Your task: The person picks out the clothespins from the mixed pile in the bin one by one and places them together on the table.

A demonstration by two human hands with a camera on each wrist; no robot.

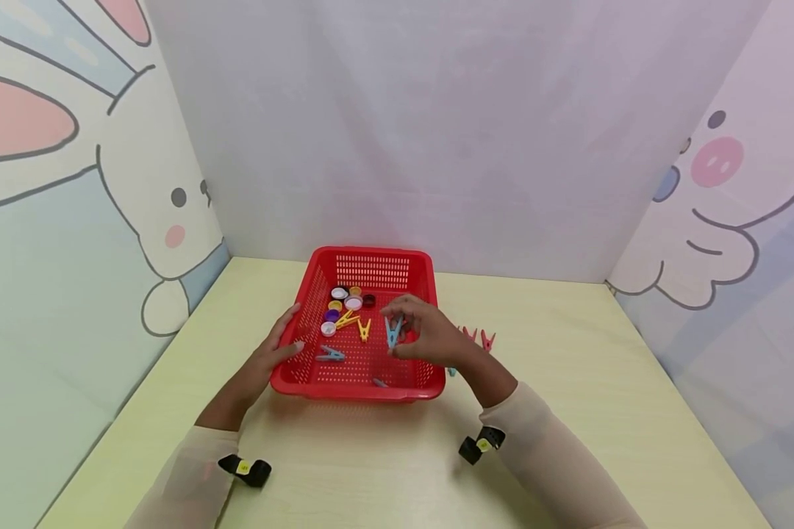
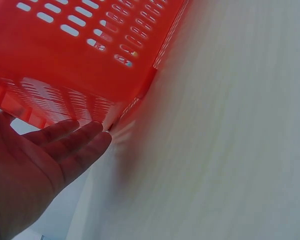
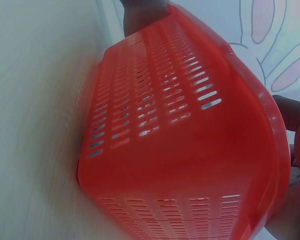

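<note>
A red plastic basket (image 1: pixel 355 391) with slotted walls stands on the table. My left hand (image 1: pixel 267 360) holds its left rim, thumb over the inner side. In the left wrist view the fingers (image 2: pixel 82 145) lie nearly straight along the outer wall. Over the right part of the basket, my right hand (image 1: pixel 430 334) pinches a light blue clothespin (image 1: pixel 393 333) between thumb and fingers. Inside lie two yellow clothespins (image 1: pixel 365 330), a grey-blue clothespin (image 1: pixel 331 354) and several bottle caps (image 1: pixel 353 303). The right wrist view mostly shows the basket's outer wall (image 3: pixel 190 165), hiding the pinch.
Red clothespins (image 1: pixel 487 340) lie on the table right of the basket, partly behind my right forearm, with a teal piece (image 1: pixel 452 372) near them. A small grey piece (image 1: pixel 380 383) is at the basket's near side. A pale curtain (image 1: pixel 403 147) hangs behind the table (image 1: pixel 569 353).
</note>
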